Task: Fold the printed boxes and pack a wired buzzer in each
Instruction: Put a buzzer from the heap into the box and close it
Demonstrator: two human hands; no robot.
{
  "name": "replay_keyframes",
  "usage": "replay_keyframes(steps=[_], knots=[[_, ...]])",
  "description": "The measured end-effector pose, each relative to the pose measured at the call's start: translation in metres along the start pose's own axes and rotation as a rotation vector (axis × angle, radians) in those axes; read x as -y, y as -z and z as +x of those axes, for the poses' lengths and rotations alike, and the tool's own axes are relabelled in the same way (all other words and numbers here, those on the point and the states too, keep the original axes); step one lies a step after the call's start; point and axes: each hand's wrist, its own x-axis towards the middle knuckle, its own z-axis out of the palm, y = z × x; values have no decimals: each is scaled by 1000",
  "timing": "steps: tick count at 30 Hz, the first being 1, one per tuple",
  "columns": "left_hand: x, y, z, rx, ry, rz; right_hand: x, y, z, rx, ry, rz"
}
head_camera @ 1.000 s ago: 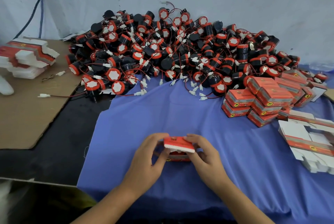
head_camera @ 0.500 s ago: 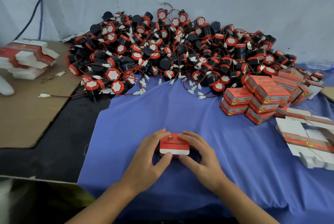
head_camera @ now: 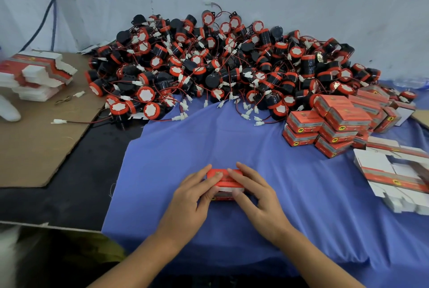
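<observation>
Both hands are on one small red printed box point(head_camera: 226, 184), which sits on the blue cloth point(head_camera: 185, 143) in the near middle of the view, well short of everything else.

The left hand point(head_camera: 192, 199) lies over the box's left end. Its fingers are nearly straight and close together, laid flat across the lid, and the thumb rests against the near face. The right hand point(head_camera: 257, 197) covers the right end. Its fingers are straight and fanned apart: the index finger lies along the lid while the others reach past the far right edge, and the thumb touches the near face beside the left thumb. Neither hand curls round the box; both press down on it with flat fingers. The box looks closed, with a strip of white card showing under the lid's front edge, though the fingers hide much of the top.

Along the back wall a large heap of black and red wired buzzers point(head_camera: 220, 67) spills onto the cloth, with white connectors trailing at its front. To the right of it stands a stack of finished boxes point(head_camera: 329, 122), and nearer on the right lie flat unfolded box blanks point(head_camera: 394, 178). On the far left another pile of flat blanks point(head_camera: 34, 74) rests on a brown cardboard sheet point(head_camera: 34, 143)
</observation>
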Motion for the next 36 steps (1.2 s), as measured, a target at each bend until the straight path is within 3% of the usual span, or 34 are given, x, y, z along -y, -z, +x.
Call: replay_keyframes(steps=[10, 19, 25, 29, 36], knots=[[-8, -4, -4, -2, -26, 162, -3, -7, -4, -156, 77, -75], [-15, -7, -6, -51, -66, 295, 2, 0, -3, -44, 77, -208], [-9, -2, -3, -52, -4, 135, 10, 9, 9, 26, -93, -81], [-7, -6, -4, -77, -65, 210, 6, 6, 3, -14, -95, -49], [-13, -7, -6, -92, -115, 243, 16, 18, -5, 95, 51, -440]])
